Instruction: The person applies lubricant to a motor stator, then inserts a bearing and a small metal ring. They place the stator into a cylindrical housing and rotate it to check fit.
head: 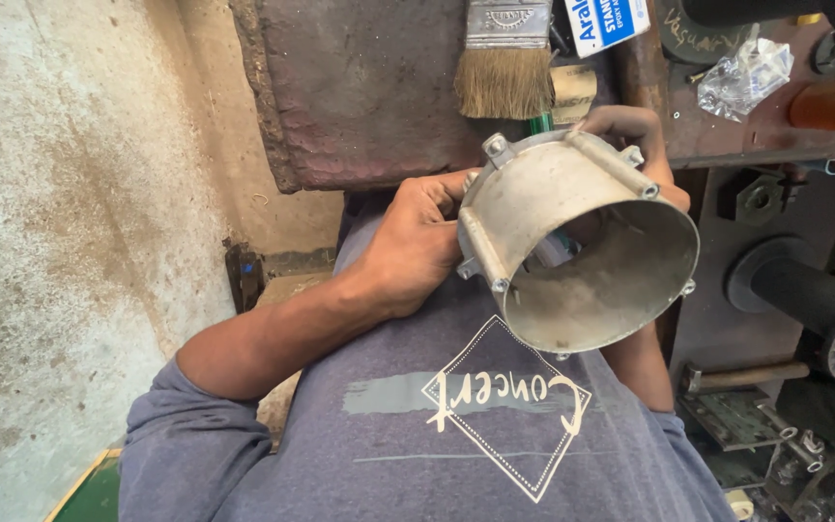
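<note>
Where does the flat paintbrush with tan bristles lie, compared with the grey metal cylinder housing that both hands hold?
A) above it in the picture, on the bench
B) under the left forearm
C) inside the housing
A: the flat paintbrush with tan bristles lies on the dark bench, above the grey metal cylinder housing.

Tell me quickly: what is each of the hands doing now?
Left hand: closed on the side of the metal cylinder housing.
Right hand: gripping the housing's far rim.
</note>
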